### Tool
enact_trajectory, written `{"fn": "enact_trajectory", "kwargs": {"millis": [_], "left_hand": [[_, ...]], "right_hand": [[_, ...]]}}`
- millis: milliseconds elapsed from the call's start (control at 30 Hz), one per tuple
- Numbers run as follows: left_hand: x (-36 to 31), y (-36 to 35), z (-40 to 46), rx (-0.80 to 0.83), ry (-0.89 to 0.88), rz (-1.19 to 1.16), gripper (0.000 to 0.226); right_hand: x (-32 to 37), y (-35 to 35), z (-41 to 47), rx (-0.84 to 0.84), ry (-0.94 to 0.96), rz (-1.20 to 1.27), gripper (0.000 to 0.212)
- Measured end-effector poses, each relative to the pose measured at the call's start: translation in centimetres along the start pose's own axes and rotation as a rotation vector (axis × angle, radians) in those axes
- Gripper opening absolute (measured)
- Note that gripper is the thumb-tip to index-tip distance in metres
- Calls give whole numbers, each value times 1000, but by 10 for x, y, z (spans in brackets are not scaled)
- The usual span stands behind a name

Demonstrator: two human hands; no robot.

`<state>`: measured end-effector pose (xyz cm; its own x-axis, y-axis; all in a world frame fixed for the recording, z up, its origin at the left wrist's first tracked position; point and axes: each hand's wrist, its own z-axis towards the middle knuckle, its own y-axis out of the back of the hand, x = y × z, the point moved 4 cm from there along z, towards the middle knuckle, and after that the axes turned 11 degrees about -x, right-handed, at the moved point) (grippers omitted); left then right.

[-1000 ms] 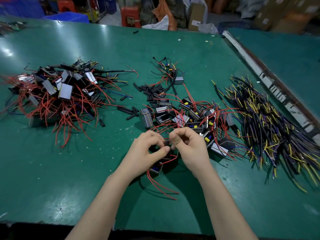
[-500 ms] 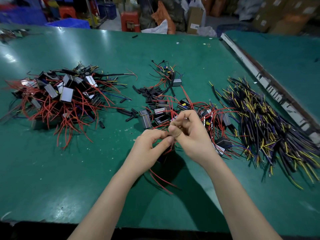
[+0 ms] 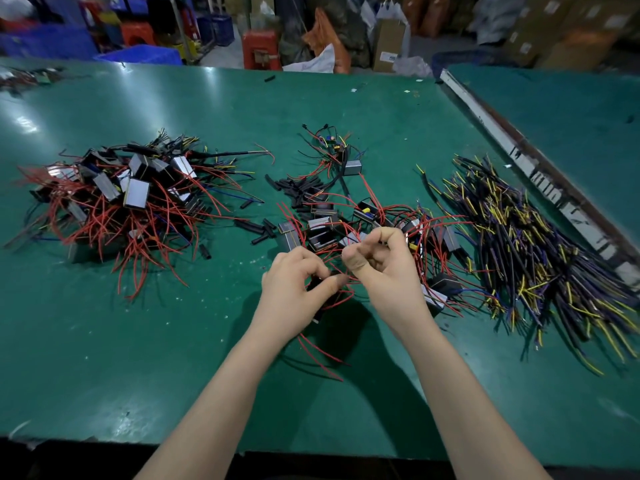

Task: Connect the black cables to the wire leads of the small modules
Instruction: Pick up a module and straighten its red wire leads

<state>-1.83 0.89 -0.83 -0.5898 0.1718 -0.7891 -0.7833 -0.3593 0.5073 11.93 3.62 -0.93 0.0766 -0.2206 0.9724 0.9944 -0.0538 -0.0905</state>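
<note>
A person's left hand (image 3: pixel 292 289) is gripping a small black module (image 3: pixel 325 292) above a green table (image 3: pixel 104 341). The right hand (image 3: pixel 384 268) is pinching its red wire leads (image 3: pixel 341 268) between curled fingers.

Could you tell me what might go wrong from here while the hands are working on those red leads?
The left hand and right hand pinch thin red leads right beside the middle pile of modules, so a pull may snag neighbouring wires and drag modules along. The held module is mostly hidden, so a wrong lead could be picked.
</note>
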Motion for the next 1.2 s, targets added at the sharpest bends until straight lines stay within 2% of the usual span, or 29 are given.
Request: {"fn": "enact_trajectory", "kwargs": {"millis": [133, 233, 300, 367, 533, 633, 700, 933, 1100, 1200], "left_hand": [[4, -9, -7, -46, 40, -35, 28], [4, -14, -10, -65, 48, -51, 27], [3, -15, -10, -70, 52, -52, 27], [2, -15, -10, -67, 58, -43, 26], [0, -15, -9, -94, 87, -48, 28], [-1, -17, -8, -102, 77, -11, 38], [-1, -18, -8, -88, 77, 4, 42], [5, -19, -9, -11, 108, -70, 39], [12, -18, -10, -131, 145, -94, 36], [17, -18, -11, -188, 170, -113, 35]], "right_hand": [[-5, 11, 4, 51, -92, -124, 27], [-9, 13, 3, 161, -142, -217, 15], [-11, 12, 2, 191, -142, -310, 7], [-9, 10, 3, 195, -91, -398, 13], [1, 6, -1, 10, 83, -524, 19], [-2, 2, -9, -72, 67, -579, 21], [-4, 1, -11, -62, 52, -612, 24], [-6, 5, -7, 44, -46, -619, 27], [2, 24, 0, 101, -172, -332, 32], [2, 38, 0, 137, -150, -359, 12]]}}
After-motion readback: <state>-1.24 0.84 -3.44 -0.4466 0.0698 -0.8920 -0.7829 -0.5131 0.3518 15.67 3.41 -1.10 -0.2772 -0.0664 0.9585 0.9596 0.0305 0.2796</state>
